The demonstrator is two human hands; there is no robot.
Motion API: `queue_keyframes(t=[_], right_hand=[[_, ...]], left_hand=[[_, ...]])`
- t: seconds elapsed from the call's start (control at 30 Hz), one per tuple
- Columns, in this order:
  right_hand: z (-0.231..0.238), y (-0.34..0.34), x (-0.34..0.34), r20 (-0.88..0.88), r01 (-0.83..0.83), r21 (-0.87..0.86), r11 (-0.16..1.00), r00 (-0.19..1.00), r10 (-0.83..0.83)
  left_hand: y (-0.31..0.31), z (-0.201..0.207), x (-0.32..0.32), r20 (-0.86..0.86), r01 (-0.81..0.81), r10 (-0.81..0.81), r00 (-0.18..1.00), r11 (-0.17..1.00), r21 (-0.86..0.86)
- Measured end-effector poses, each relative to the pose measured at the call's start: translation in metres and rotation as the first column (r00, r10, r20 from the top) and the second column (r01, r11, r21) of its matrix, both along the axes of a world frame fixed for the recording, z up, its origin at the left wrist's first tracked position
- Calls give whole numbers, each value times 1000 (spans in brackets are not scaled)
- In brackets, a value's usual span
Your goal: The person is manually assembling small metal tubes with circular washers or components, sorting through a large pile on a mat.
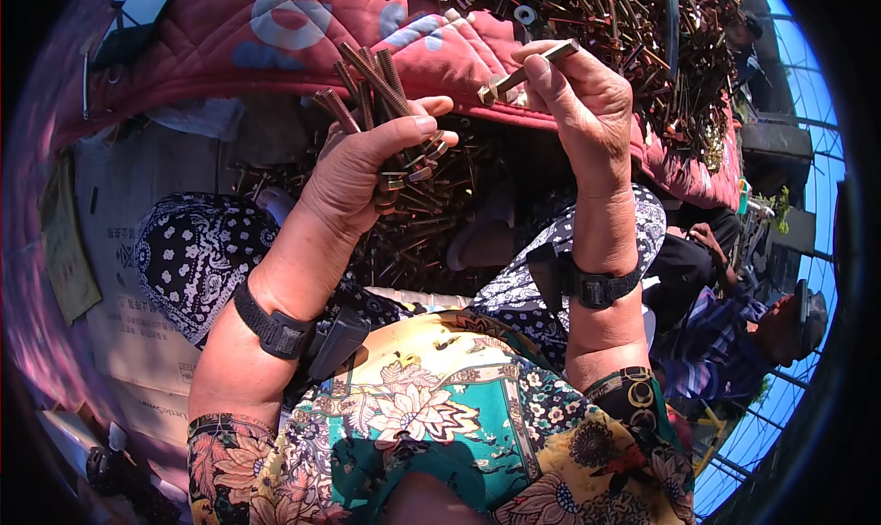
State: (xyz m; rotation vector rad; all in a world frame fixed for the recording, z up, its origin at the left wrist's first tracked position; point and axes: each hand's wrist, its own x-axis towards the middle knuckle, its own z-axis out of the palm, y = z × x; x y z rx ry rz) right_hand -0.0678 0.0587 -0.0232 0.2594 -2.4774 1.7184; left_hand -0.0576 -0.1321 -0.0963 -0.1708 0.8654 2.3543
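My left hand (353, 162) is closed around a bundle of long threaded bolts (372, 89). Their threaded ends point up and away, while several heads or nuts stick out below my fingers. To the right and a little higher, my right hand (592, 112) pinches a single bolt (505, 83) between thumb and fingers. That bolt is tilted, its wider end toward the lower left; part of it is hidden by my thumb. Beneath my hands, between my knees, lies a heap of loose bolts (418, 240), partly in shadow.
A red quilted cover (202, 52) runs across the far side, with a large pile of bolts (615, 29) on it at the far right. Flattened cardboard (128, 351) lies on the left. Another person in a striped shirt (711, 337) sits close by on the right.
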Motion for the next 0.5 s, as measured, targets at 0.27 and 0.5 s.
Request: queue_keyframes(t=[0.27, 0.5], right_hand=[[-6, -12, 1, -114, -107, 453, 885, 978, 176], [-23, -13, 3, 104, -146, 39, 988, 984, 142]], left_hand=[[1, 0, -2, -111, 132, -135, 985, 991, -28], [5, 9, 2, -79, 186, -195, 978, 976, -111]])
